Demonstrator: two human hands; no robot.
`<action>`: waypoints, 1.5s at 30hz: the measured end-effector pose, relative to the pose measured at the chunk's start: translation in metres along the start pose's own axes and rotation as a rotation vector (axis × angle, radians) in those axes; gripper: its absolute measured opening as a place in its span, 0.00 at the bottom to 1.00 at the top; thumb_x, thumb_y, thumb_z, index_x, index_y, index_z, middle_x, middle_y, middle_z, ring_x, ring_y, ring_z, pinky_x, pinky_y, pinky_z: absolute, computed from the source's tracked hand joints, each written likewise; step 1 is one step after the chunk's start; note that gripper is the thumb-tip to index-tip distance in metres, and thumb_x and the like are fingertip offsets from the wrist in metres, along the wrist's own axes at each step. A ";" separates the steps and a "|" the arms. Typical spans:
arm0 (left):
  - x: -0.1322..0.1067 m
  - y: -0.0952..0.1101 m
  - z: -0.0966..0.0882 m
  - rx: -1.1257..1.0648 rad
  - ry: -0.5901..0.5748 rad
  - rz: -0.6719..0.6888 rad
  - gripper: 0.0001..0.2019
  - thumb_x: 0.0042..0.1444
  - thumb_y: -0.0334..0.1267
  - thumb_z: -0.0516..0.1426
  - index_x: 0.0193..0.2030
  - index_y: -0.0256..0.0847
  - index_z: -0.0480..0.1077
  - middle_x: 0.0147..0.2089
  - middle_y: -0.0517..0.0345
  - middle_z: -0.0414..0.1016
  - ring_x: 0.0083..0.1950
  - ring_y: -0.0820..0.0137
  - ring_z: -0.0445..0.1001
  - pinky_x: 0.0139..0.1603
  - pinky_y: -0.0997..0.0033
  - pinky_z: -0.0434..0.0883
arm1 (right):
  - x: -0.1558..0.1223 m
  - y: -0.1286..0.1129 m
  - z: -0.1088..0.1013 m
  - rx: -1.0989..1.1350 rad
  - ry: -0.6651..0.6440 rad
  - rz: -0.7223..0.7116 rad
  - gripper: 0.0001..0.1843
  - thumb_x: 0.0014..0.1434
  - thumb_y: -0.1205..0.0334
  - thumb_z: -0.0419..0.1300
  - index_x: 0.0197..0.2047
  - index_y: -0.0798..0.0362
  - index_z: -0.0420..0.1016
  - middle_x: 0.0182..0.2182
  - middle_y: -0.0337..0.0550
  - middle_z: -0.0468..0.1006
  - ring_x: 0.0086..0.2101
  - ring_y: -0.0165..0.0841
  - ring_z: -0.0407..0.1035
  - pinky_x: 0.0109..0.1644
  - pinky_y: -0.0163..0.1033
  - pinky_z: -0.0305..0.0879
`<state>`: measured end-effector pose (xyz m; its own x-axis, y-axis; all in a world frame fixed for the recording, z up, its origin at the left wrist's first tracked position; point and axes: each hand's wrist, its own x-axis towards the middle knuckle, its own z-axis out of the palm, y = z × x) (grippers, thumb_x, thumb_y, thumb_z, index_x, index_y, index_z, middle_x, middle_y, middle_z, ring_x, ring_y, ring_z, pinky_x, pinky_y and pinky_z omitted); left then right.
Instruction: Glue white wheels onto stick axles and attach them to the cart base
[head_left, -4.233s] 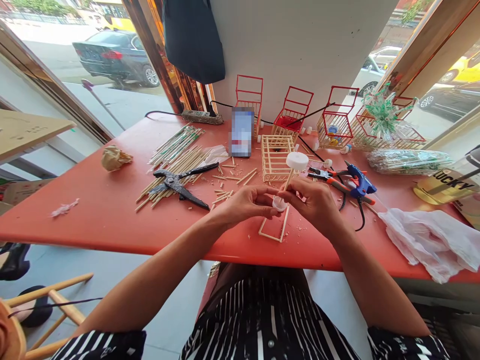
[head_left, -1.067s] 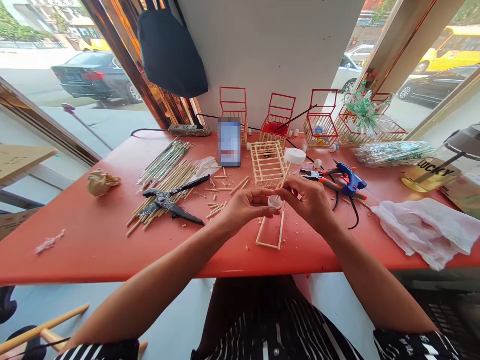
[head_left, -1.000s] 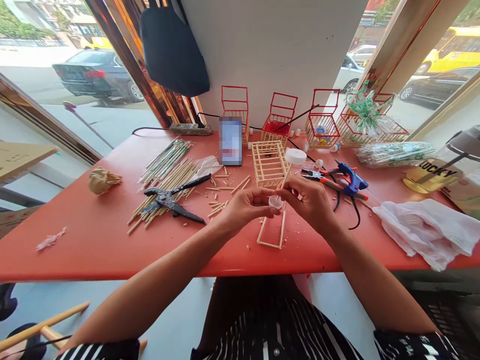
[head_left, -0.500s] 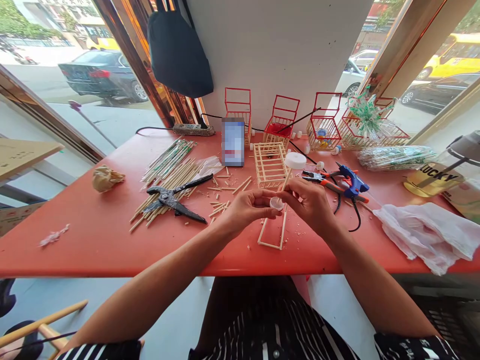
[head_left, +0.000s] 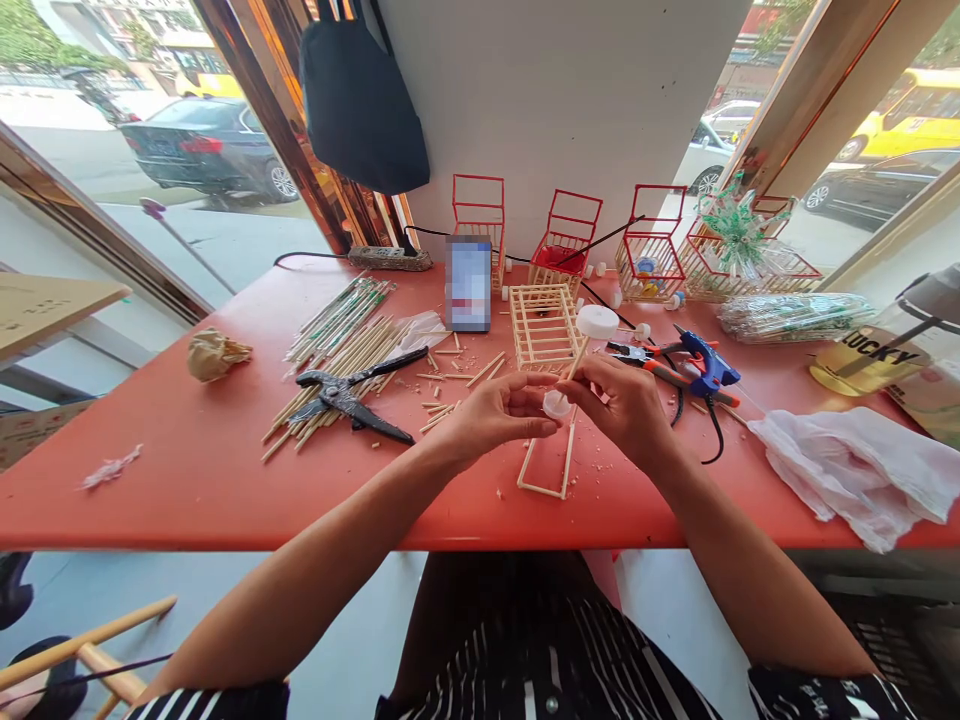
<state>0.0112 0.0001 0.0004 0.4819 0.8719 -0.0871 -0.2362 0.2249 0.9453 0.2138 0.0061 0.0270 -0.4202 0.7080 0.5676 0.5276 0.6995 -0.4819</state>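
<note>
A thin wooden stick (head_left: 578,358) is pinched between the thumb and fingers of my right hand (head_left: 619,398). At its upper end sits a white bottle cap (head_left: 598,321), tilted, in front of the cart body. A second white cap (head_left: 556,404), hollow side towards me, is at the stick's lower end. The curled fingers and thumb of my left hand (head_left: 506,408) are around this lower cap; their exact contact is partly hidden. Beneath my hands lies a narrow rectangular stick frame (head_left: 541,490). Just beyond them stands a slatted wooden cart body (head_left: 541,325).
Black-handled cutters (head_left: 341,393) lie on a pile of sticks (head_left: 330,375) to the left. A phone (head_left: 468,285) stands behind. Right are pliers (head_left: 637,353), a blue glue gun (head_left: 707,365), a white plastic bag (head_left: 862,465) and a drink jug (head_left: 870,355). Small red-trimmed carts (head_left: 649,250) line the wall.
My left thumb has drawn back slightly to the left from beneath the lower cap. My right hand keeps its pinch on the stick. The view has shifted slightly.
</note>
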 end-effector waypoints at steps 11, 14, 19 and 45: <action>0.001 -0.006 0.003 0.087 0.002 0.040 0.26 0.44 0.44 0.74 0.49 0.35 0.79 0.40 0.48 0.84 0.43 0.63 0.83 0.47 0.64 0.76 | 0.001 -0.001 0.002 0.037 -0.017 -0.009 0.23 0.70 0.47 0.57 0.27 0.50 0.65 0.24 0.37 0.68 0.26 0.30 0.59 0.33 0.38 0.55; 0.001 -0.006 0.005 0.071 0.014 0.040 0.26 0.42 0.44 0.75 0.48 0.35 0.79 0.39 0.50 0.84 0.41 0.64 0.83 0.47 0.64 0.76 | 0.001 -0.001 0.003 0.060 -0.018 -0.015 0.22 0.70 0.47 0.57 0.27 0.50 0.66 0.25 0.38 0.70 0.26 0.30 0.60 0.34 0.38 0.55; 0.001 -0.007 0.006 0.060 0.040 0.026 0.25 0.41 0.42 0.75 0.45 0.35 0.79 0.37 0.51 0.84 0.40 0.64 0.82 0.47 0.63 0.76 | 0.001 0.001 0.004 0.059 -0.021 -0.044 0.22 0.69 0.49 0.59 0.27 0.50 0.64 0.24 0.37 0.68 0.26 0.30 0.60 0.33 0.37 0.55; 0.000 -0.004 0.003 0.032 -0.009 0.006 0.26 0.41 0.39 0.75 0.49 0.34 0.80 0.39 0.50 0.84 0.42 0.68 0.80 0.48 0.68 0.74 | 0.000 0.003 0.004 0.041 -0.029 -0.067 0.19 0.70 0.54 0.59 0.28 0.51 0.66 0.26 0.37 0.70 0.27 0.29 0.61 0.33 0.36 0.56</action>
<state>0.0145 -0.0015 -0.0022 0.4885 0.8690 -0.0786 -0.2123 0.2058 0.9553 0.2123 0.0084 0.0224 -0.4750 0.6616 0.5802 0.4674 0.7483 -0.4707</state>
